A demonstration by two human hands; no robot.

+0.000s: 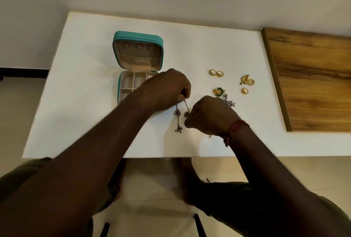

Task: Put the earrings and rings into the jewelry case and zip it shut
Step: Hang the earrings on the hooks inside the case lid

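We hold the silver drop earrings (178, 112) over the table (85, 107), just beside the open jewelry case (136, 35) — left hand (167, 88) pinching their tops, right hand (209, 117) pinching one's lower bead. They look light, limp and tangle-prone — best gripped at the top.

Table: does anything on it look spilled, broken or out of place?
Nothing stands out. The case stands open, rings lie loose on the table, and the left hand and right hand pinch the silver earrings.
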